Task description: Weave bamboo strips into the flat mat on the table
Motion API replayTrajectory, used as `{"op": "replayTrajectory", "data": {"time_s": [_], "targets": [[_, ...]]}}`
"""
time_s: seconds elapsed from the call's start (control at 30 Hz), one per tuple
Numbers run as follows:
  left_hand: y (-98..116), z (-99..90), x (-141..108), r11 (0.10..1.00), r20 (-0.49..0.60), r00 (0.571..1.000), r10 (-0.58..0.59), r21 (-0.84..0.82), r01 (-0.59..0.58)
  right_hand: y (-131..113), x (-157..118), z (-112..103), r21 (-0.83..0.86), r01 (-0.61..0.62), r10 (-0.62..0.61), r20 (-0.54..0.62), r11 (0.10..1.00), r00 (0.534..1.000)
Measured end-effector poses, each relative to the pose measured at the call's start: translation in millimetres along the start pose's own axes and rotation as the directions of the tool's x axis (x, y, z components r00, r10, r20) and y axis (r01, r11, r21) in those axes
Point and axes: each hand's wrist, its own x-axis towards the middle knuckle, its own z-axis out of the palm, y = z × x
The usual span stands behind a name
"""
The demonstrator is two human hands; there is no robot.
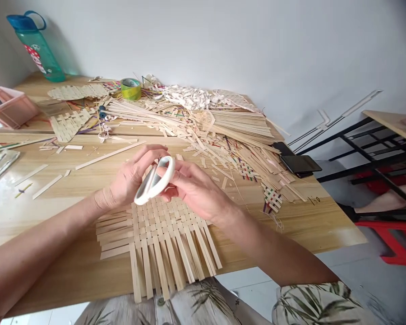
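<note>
White tape roll (163, 184) sits tilted between both hands, above the woven mat (171, 228) on the tabletop (304, 225). Right hand (198, 187) has fingers pinching its right side; left hand (130, 174) has fingers curled over its upper edge, tips hidden, can't tell if gripping.

Roll (159, 186): white, ring-shaped, grey inside the opening; held tilted in the air over the mat. Mat (167, 222): pale flat strips, closely woven at centre, loose ends unwoven along left and near sides. Lies flat on the table (311, 234), several ends passing its front edge.
</note>
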Motion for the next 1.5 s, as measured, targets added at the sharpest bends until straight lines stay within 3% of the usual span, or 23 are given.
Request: {"op": "replayTrajectory", "data": {"time_s": [0.1, 0.2, 0.27, 0.33, 0.4, 0.5, 0.63, 0.77, 0.87, 1.27, 1.5], "targets": [[-5.2, -6.5, 4.5, 0.965, -0.027, 0.991, -0.128, -0.233, 0.119, -5.1, 1.8, 0.0, -0.115, 0.008, 0.001, 0.081, 0.993, 0.997], [-17.8, -16.3, 7.0, 0.932, -0.062, 0.965, -0.255, -0.281, 0.229, 0.2, -0.6, -6.6, -0.384, 0.168, -0.17, 0.028, 0.908, 0.985], [-30.1, -22.9, 8.3, 0.886, -0.013, 0.952, -0.306, -0.371, 0.28, 13.7, -5.0, -15.3, -0.626, 0.265, -0.315, 0.033, 0.733, 0.949], [-42.0, -26.4, 9.1, 0.793, 0.087, 0.923, -0.374, -0.487, 0.367, 33.0, -10.8, -24.7, -0.816, 0.345, -0.409, 0.148, 0.463, 0.9], [-49.5, -25.6, 9.2, 0.694, 0.171, 0.887, -0.429, -0.566, 0.445, 52.2, -16.8, -32.0, -0.882, 0.396, -0.409, 0.272, 0.256, 0.871], [-50.1, -19.8, 8.3, 0.611, 0.248, 0.858, -0.449, -0.616, 0.497, 70.1, -23.1, -36.1, -0.902, 0.423, -0.367, 0.365, 0.089, 0.856], [-43.0, -14.1, 7.7, 0.633, 0.248, 0.871, -0.424, -0.607, 0.481, 73.5, -23.5, -36.2, -0.892, 0.451, -0.39, 0.427, -0.032, 0.816], [-41.6, -11.6, 7.3, 0.695, 0.243, 0.898, -0.366, -0.57, 0.438, 72.1, -21.3, -38.8, -0.883, 0.467, -0.417, 0.44, -0.04, 0.796], [-44.6, -9.5, 5.9, 0.707, 0.266, 0.891, -0.369, -0.542, 0.455, 72.1, -21.0, -40.9, -0.882, 0.471, -0.415, 0.435, -0.016, 0.799], [-52.7, -6.5, 8.4, 0.46, 0.348, 0.8, -0.489, -0.676, 0.576, 71.1, -21.4, -43.2, -0.871, 0.492, -0.442, 0.441, 0.0, 0.781], [-51.1, -4.6, 8.8, 0.44, 0.34, 0.78, -0.526, -0.676, 0.592, 75.4, -20.0, -45.1, -0.864, 0.502, -0.464, 0.434, 0.027, 0.772]]}}
